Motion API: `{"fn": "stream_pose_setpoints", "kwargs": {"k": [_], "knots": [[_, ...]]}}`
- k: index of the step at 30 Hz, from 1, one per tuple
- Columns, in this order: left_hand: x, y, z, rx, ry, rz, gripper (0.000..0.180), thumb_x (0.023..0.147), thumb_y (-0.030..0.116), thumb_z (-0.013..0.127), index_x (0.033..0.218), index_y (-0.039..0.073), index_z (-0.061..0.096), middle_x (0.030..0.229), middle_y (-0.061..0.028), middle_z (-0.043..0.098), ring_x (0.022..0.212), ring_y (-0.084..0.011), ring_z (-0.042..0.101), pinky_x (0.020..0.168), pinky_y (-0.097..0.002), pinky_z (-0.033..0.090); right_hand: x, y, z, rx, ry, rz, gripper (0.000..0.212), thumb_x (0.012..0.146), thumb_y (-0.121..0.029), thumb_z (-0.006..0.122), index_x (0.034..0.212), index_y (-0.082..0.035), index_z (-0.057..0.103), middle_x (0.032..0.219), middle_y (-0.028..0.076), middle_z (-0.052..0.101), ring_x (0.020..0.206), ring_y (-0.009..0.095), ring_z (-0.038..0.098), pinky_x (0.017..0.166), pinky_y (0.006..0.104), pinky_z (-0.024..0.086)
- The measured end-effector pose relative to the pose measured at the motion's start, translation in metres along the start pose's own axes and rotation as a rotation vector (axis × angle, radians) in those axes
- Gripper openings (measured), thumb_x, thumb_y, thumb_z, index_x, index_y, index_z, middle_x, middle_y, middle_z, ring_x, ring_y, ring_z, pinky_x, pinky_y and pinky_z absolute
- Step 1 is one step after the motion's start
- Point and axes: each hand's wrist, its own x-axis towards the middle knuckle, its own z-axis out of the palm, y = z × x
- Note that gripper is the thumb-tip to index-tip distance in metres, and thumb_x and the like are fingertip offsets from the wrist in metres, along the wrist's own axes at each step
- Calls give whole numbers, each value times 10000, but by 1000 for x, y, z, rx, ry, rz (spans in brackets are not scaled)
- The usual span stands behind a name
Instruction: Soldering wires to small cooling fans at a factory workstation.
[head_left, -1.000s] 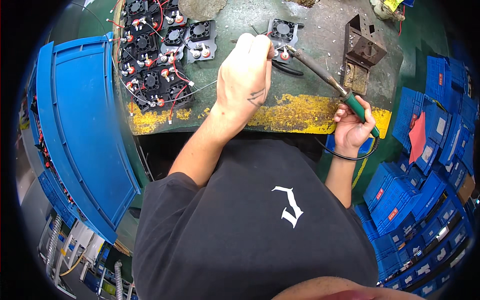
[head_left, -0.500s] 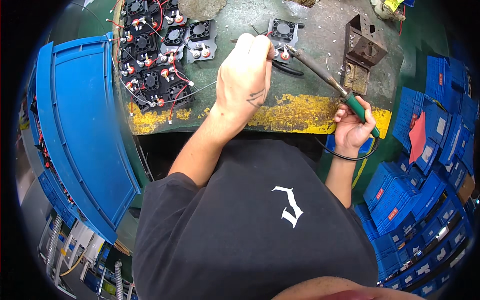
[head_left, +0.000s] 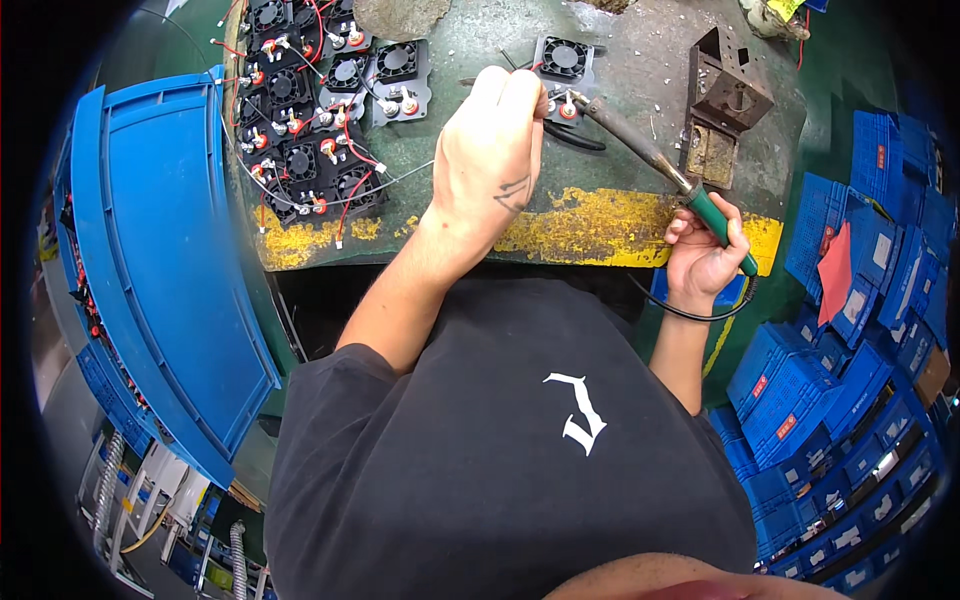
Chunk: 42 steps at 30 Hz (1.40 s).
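My right hand (head_left: pixel 700 255) grips the green handle of a soldering iron (head_left: pixel 640 145). Its tip meets a terminal on a metal plate (head_left: pixel 583 78) carrying a small black fan (head_left: pixel 564 57) and a red-ringed terminal (head_left: pixel 569 108). Left of that plate, my left hand (head_left: pixel 487 160) is closed, fingertips pinched close to the terminals. Thin grey solder wire (head_left: pixel 408 174) runs into it from the left; the pinch itself is hidden behind the hand. A black cable (head_left: pixel 575 138) lies beneath the plate's near edge.
Several fan plates (head_left: pixel 300 160) with red and black wires crowd the bench's left side. A rusty iron stand (head_left: pixel 732 90) sits at the right, past a worn yellow edge strip (head_left: pixel 600 228). A large blue bin (head_left: pixel 165 250) stands left; blue crates (head_left: pixel 800 385) are stacked right.
Almost nothing differs. The soldering iron and my right hand have shifted very slightly to the left; my left hand keeps its place.
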Motion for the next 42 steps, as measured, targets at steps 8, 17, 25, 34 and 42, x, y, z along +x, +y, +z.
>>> {"fn": "stream_pose_setpoints", "kwargs": {"k": [8,17,25,34,42], "knots": [[-1,0,-6,-9,29,-6,177,828,-91,692,948,16,617,868,-157,606,764,-337,629,697,-382,519,-1,1,3,-18,28,-3,459,1006,-422,464,1212,-45,629,869,224,719,684,301,685,576,404,547],[-16,-1,-10,-24,34,39,217,828,-100,666,998,16,596,904,-182,573,795,-383,619,698,-432,522,0,3,2,-25,27,-26,437,999,-409,472,1198,-51,624,853,228,713,666,313,678,564,408,543],[-54,12,-8,-72,-28,19,222,809,-94,675,999,1,610,934,-181,591,847,-373,624,745,-436,529,1,4,-1,-90,-13,-75,430,987,-431,488,1191,-90,652,861,192,706,680,288,657,587,403,518],[-91,-4,-5,29,15,44,265,729,-71,689,964,25,610,992,-137,598,841,-318,628,746,-398,525,0,6,4,-116,7,-108,429,984,-434,481,1173,-95,662,851,181,705,670,294,652,571,406,514],[-103,-12,4,-8,95,67,261,703,-36,716,914,53,589,1008,-127,579,814,-294,627,703,-386,537,-1,8,1,-145,-9,-148,435,980,-444,481,1169,-98,665,846,175,692,682,294,651,558,404,511]]}}
